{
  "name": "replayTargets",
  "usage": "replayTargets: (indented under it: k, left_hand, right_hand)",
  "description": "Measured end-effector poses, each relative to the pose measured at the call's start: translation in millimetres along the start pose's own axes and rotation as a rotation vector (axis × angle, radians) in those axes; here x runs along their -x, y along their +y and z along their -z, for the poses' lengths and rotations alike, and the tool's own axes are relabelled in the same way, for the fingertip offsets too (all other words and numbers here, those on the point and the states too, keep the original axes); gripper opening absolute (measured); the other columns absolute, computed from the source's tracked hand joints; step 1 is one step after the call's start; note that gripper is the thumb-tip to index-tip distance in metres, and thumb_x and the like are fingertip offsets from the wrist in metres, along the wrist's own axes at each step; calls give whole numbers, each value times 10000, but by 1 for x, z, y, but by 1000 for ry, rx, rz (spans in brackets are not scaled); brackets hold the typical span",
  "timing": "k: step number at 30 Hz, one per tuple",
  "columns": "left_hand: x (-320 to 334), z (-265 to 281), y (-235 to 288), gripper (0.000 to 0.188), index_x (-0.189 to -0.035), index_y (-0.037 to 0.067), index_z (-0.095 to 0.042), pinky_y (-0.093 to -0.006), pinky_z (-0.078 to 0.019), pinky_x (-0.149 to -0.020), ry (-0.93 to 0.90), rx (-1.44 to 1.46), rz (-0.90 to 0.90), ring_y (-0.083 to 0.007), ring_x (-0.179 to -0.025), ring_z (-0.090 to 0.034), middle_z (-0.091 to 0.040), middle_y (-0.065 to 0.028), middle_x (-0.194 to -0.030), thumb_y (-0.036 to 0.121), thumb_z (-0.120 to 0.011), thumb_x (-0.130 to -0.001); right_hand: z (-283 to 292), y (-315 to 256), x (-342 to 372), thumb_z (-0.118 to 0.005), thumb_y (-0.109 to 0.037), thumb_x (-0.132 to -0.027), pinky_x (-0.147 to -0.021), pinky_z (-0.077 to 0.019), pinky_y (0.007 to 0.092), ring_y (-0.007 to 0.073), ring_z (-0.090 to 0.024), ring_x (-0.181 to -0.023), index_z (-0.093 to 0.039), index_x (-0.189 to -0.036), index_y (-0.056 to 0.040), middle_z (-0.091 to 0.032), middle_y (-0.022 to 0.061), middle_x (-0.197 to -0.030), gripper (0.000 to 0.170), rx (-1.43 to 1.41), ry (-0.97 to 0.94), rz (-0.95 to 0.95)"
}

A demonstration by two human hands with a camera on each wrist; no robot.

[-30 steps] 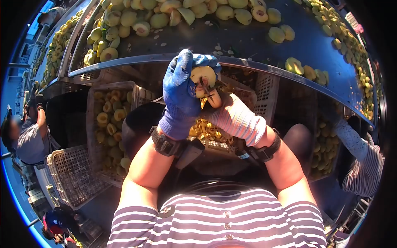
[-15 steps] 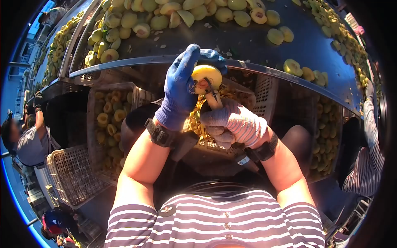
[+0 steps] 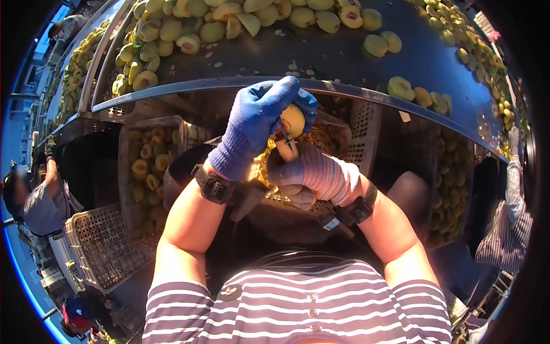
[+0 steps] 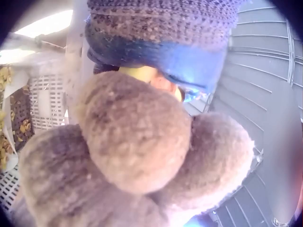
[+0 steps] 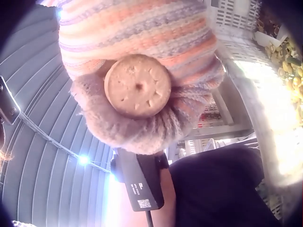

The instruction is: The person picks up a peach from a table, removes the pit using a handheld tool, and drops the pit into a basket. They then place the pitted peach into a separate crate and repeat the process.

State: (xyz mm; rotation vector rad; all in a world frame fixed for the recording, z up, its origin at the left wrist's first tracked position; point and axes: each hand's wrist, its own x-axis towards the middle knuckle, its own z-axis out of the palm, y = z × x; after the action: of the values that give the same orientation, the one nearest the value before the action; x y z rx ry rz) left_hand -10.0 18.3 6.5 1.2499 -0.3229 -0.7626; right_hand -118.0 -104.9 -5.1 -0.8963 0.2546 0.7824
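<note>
My left hand (image 3: 252, 112), in a blue coated glove, grips a yellow peach half (image 3: 293, 120) below the metal table's front edge. Its fingers wrap over the fruit and hide part of it. My right hand (image 3: 323, 175), in a striped knit glove, holds a pitting knife (image 3: 286, 150) by its wooden handle. The knife's dark metal end meets the near side of the peach. In the right wrist view the handle's round butt (image 5: 137, 86) sticks out of the curled glove. Knit fingertips (image 4: 135, 132) cover much of the left wrist view, with a sliver of peach (image 4: 142, 73) behind.
Halved peaches (image 3: 212, 31) lie heaped on the metal table (image 3: 252, 60). A crate of peach halves (image 3: 152, 166) stands at left, beside a slatted crate (image 3: 106, 243). Yellow scraps (image 3: 260, 166) lie in a container below my hands. Other people sit at both sides.
The peach has turned in my left hand, whose fingers now close further over it. My right hand has shifted slightly down and left with the knife. The right-hand person's arm has moved up to the table.
</note>
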Motion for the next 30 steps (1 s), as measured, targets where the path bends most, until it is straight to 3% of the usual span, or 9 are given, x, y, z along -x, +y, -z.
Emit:
replayTargets:
  k: [3,10,11,16,21,24,27,28,30]
  left_hand:
    - [-2,-3,11,382,-879,-31,-718,-267,-535,-700,5,-389,103,-119,-732,-659,-715,-73,-789,289,-563,-1016]
    - [4,-9,-25,370,-1076,-66,-637,-410,-585,-785,-95,522,6,-294,-875,-696,-689,-188,-1007,278,-503,-1047]
    - [8,-11,-30,438,-1198,-67,-602,-447,-586,-843,-178,423,-226,-330,-978,-691,-681,-194,-1072,331,-492,-1052]
    - [-7,6,-30,603,-1219,-49,-624,-417,-559,-895,-68,555,-102,-322,-992,-686,-702,-183,-1080,491,-415,-1052]
    - [-2,14,-30,605,-1213,-48,-627,-415,-567,-887,-35,618,-39,-313,-1004,-691,-707,-188,-1079,501,-432,-1049]
    - [23,30,-22,508,-1287,-73,-554,-455,-550,-977,-150,336,-265,-313,-1068,-677,-684,-196,-1164,367,-398,-1087]
    - [79,65,15,375,-1259,-59,-586,-385,-576,-902,0,358,-355,-239,-1042,-677,-682,-175,-1151,241,-559,-1035]
    - [102,97,29,349,-1250,-47,-604,-366,-574,-881,47,483,-205,-219,-1032,-676,-683,-167,-1152,213,-592,-1017]
    - [154,144,52,352,-1243,-41,-627,-340,-541,-889,634,-48,-212,-196,-1022,-664,-689,-154,-1151,214,-614,-1000]
  right_hand:
    - [-3,3,1,-710,-186,-870,-382,-279,263,86,-376,-399,-541,-770,-101,-398,-29,-540,214,-6,10,-5]
    - [5,4,12,-719,-148,-809,-379,-279,246,76,-385,-399,-544,-745,-94,-421,-23,-542,194,0,-58,-12]
    - [6,2,15,-719,-142,-801,-380,-277,248,76,-388,-401,-559,-763,-84,-427,-20,-545,174,3,-58,-26]
    - [17,-6,45,-720,-123,-727,-424,-293,259,91,-428,-443,-623,-820,-48,-465,-2,-547,154,139,-14,-21]
    - [22,-11,52,-730,-289,-786,-480,-317,286,103,-426,-455,-583,-587,-81,-482,-9,-479,323,634,195,-55]
    - [18,-11,50,-726,-246,-791,-467,-300,287,80,-413,-465,-605,-700,-86,-490,-16,-528,221,534,178,75]
    - [9,-18,41,-727,-203,-815,-462,-301,279,75,-425,-472,-574,-764,-85,-482,-23,-530,200,543,115,95]
    - [8,-20,39,-725,-198,-826,-464,-306,279,74,-428,-473,-570,-767,-84,-485,-21,-527,200,539,75,86]
    - [1,-22,31,-732,-194,-846,-487,-322,275,72,-446,-490,-565,-780,-91,-488,-23,-536,207,618,75,84]
